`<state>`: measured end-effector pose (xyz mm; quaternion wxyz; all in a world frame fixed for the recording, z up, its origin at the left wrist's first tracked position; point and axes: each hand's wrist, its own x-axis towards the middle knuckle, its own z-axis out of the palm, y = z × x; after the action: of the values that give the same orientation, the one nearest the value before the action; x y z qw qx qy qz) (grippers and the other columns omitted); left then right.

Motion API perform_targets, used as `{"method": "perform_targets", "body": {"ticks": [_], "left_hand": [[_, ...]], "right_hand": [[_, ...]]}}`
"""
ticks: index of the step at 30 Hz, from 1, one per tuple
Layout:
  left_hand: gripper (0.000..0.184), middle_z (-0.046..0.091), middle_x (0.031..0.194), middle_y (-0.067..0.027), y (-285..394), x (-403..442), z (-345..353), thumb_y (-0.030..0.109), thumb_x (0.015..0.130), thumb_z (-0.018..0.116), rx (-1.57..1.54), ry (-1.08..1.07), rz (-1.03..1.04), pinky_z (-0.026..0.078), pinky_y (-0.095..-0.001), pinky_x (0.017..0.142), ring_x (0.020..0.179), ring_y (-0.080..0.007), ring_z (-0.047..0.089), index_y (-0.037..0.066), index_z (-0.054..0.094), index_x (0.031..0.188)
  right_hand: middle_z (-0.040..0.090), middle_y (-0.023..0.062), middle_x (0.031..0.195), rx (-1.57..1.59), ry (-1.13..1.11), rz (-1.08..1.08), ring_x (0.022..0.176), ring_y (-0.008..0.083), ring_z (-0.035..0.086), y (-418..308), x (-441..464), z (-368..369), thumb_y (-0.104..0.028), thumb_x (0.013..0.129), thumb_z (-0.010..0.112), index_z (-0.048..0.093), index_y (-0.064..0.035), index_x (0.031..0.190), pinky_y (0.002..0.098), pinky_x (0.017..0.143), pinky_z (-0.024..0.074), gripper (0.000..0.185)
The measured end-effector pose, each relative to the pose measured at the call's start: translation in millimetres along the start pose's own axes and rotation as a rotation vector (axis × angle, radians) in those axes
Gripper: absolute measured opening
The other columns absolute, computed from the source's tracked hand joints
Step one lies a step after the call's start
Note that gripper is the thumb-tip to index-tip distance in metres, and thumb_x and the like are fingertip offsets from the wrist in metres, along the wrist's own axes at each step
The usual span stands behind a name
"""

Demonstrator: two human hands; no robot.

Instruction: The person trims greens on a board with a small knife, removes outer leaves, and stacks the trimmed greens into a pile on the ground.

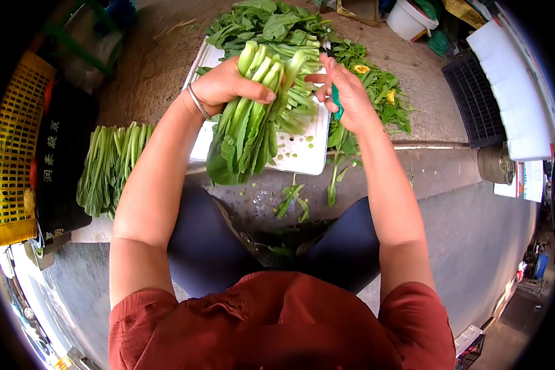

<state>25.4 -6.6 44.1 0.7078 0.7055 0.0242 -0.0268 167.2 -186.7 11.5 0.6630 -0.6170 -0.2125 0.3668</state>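
Observation:
My left hand (231,86), with a bangle at the wrist, is closed around a bunch of leafy greens (243,135). The pale cut stems point up and away from me, and the leaves hang toward me. To its right, my right hand (350,95) has its lower fingers curled on a small knife with a green handle (336,102); the blade is hard to make out. Beneath both hands lies a white board (302,163) with small cut stem bits on it. More greens (271,24) are heaped on its far end.
Loose leaves with yellow bits (376,92) lie right of the board. Another bunch of greens (114,163) rests at left beside a black crate (61,172) and a yellow crate (15,123). A white bucket (409,21), black basket (473,102) and white foam box (509,86) stand at right.

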Motion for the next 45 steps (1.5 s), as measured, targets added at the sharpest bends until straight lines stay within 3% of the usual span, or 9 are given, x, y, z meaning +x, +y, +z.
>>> {"method": "perform_targets", "body": {"ticks": [5,10,11,13,19,23,30,37,45], "left_hand": [[0.041,0.059,0.092,-0.0043,1,1,10,0.009,0.062,0.070,-0.005,-0.016,-0.046,0.046,-0.0279,0.076,0.082,-0.0137,0.056,0.002,0.055,0.100],[0.043,0.060,0.094,-0.0108,5,-3,-11,0.008,0.065,0.067,-0.132,0.140,0.042,0.048,-0.0309,0.078,0.084,-0.0176,0.058,0.001,0.053,0.105],[0.043,0.060,0.096,-0.0134,7,-5,-13,0.007,0.066,0.066,-0.216,0.160,0.007,0.049,-0.0318,0.079,0.086,-0.0191,0.058,0.000,0.051,0.106],[0.043,0.058,0.096,-0.0132,4,-7,-15,0.008,0.067,0.065,-0.188,0.264,-0.006,0.050,-0.0342,0.077,0.086,-0.0219,0.059,0.001,0.049,0.106],[0.057,0.059,0.096,-0.0092,-2,6,-3,0.003,0.066,0.070,-0.151,0.203,-0.075,0.048,-0.0313,0.082,0.089,-0.0189,0.058,0.002,0.045,0.117],[0.066,0.054,0.109,-0.0078,0,14,16,-0.003,0.064,0.071,-0.136,0.103,-0.065,0.046,-0.0300,0.085,0.097,-0.0172,0.055,0.002,0.040,0.123],[0.060,0.057,0.101,-0.0036,-18,18,18,0.001,0.063,0.076,-0.083,0.064,-0.034,0.046,-0.0265,0.080,0.091,-0.0121,0.055,0.003,0.048,0.116],[0.053,0.058,0.099,-0.0029,-15,14,28,-0.001,0.065,0.075,-0.104,0.026,-0.029,0.048,-0.0274,0.076,0.088,-0.0123,0.056,0.003,0.050,0.112],[0.056,0.056,0.100,-0.0031,-14,10,33,-0.005,0.063,0.072,-0.220,-0.110,-0.109,0.045,-0.0285,0.082,0.095,-0.0137,0.053,0.004,0.049,0.113]], "right_hand": [[0.051,0.0003,0.078,-0.126,-0.223,-0.129,0.061,0.0026,0.044,-12,-9,21,-0.039,0.080,0.063,0.057,-0.0075,0.109,0.0151,0.042,0.0270,0.043],[0.057,-0.0012,0.088,-0.131,-0.058,-0.212,0.072,0.0034,0.047,-15,8,-18,-0.036,0.082,0.061,0.060,-0.0077,0.104,0.0171,0.043,0.0275,0.036],[0.058,-0.0020,0.082,-0.124,-0.002,-0.231,0.048,0.0017,0.032,-13,11,-26,-0.040,0.079,0.063,0.062,-0.0096,0.103,0.0178,0.041,0.0243,0.039],[0.057,-0.0014,0.079,-0.152,0.102,-0.244,0.048,0.0020,0.033,-16,6,-25,-0.039,0.081,0.060,0.062,-0.0088,0.103,0.0184,0.040,0.0245,0.037],[0.047,0.0004,0.070,-0.022,-0.052,-0.154,0.058,0.0105,0.048,0,-1,20,-0.037,0.081,0.059,0.055,-0.0047,0.090,0.0222,0.054,0.0452,0.034],[0.057,0.0056,0.083,-0.086,-0.049,-0.225,0.076,0.0151,0.056,6,-1,42,-0.036,0.070,0.073,0.050,0.0023,0.107,0.0245,0.068,0.0461,0.057],[0.059,0.0069,0.091,0.035,-0.041,-0.217,0.081,0.0141,0.056,10,1,41,-0.015,0.074,0.068,0.053,0.0010,0.102,0.0273,0.072,0.0468,0.036],[0.058,0.0073,0.091,0.150,-0.021,-0.238,0.081,0.0139,0.056,4,-10,47,-0.017,0.071,0.072,0.050,0.0004,0.102,0.0275,0.073,0.0456,0.042],[0.049,0.0141,0.121,0.128,-0.211,-0.327,0.106,0.0192,0.050,-3,-18,51,-0.011,0.067,0.074,0.038,0.0015,0.125,0.0303,0.090,0.0417,0.069]]}}
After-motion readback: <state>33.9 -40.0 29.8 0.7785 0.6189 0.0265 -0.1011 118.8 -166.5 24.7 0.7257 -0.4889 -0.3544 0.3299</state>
